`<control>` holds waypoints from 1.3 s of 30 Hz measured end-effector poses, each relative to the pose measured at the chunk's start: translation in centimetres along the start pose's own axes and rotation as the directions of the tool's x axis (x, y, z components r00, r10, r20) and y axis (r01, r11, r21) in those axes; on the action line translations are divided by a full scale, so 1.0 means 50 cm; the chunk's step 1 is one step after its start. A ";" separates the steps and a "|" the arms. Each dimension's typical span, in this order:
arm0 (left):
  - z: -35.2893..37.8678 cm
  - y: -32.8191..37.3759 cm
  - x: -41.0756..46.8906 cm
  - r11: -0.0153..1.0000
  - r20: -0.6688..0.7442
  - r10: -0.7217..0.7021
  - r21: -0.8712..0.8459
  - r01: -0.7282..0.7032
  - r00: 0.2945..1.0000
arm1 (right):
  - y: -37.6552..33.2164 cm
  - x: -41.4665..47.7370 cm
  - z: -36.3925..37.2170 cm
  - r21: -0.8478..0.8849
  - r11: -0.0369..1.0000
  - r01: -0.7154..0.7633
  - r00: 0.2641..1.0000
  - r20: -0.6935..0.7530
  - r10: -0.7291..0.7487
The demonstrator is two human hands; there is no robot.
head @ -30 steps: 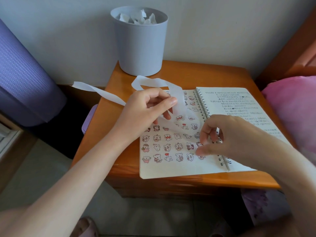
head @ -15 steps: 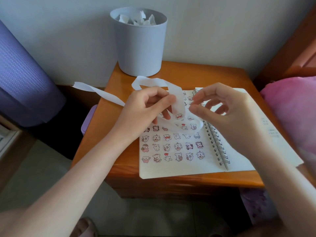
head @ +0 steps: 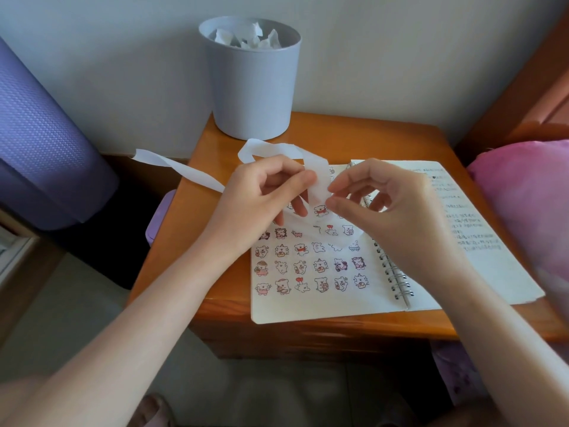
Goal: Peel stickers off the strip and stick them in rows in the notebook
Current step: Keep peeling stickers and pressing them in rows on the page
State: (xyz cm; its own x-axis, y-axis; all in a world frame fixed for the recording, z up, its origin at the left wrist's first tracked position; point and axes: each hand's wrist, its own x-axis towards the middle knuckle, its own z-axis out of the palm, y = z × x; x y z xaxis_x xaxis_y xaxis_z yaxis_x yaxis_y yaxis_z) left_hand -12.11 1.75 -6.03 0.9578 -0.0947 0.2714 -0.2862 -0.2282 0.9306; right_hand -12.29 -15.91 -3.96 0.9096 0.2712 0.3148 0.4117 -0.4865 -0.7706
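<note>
The strip (head: 318, 177) is pinched in the left hand (head: 261, 195) above the notebook (head: 323, 306); right hand (head: 391, 208) is half-curled, thumb and forefinger closing on the strip's edge, whether a sticker is gripped cannot be told. Backing should be bent sharply so one sticker edge is lifted, then peeled slowly. Placement is best made in the next free spot of the rows (head: 311, 266).

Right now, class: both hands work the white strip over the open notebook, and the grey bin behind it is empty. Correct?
Not quite. The head view shows the grey bin holding crumpled white paper scraps. Otherwise correct: left hand and right hand work the white strip over the open notebook.
</note>
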 end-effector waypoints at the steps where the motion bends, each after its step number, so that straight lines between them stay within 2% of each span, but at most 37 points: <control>1: 0.000 0.000 0.000 1.000 0.000 -0.001 0.001 0.001 1.000 | 0.000 0.000 0.001 0.006 1.000 -0.001 1.000 0.000 0.001; 9: -0.001 0.005 -0.003 0.999 0.051 -0.031 0.019 0.030 0.998 | 0.003 0.001 0.000 0.061 0.998 -0.014 0.999 -0.043 0.017; 20: 0.002 0.015 -0.006 0.998 0.063 -0.052 0.045 0.049 0.997 | 0.004 0.002 0.001 0.050 0.999 -0.015 0.998 -0.061 0.018; 28: 0.002 0.011 -0.005 0.998 0.058 -0.037 0.056 0.034 0.998 | 0.002 -0.003 0.002 -0.054 0.998 0.011 0.998 -0.055 -0.014; 39: 0.003 0.016 -0.006 0.998 0.060 -0.033 0.058 0.030 0.998 | 0.005 -0.002 0.002 -0.084 0.996 0.016 0.998 -0.067 -0.022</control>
State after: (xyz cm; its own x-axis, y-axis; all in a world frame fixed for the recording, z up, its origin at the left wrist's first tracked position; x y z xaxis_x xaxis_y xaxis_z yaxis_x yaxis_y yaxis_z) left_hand -12.62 1.45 -5.40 0.9635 -0.1446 0.2251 -0.2585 -0.2863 0.9226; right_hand -12.28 -15.96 -4.23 0.9022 0.2257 0.3677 0.4295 -0.5500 -0.7163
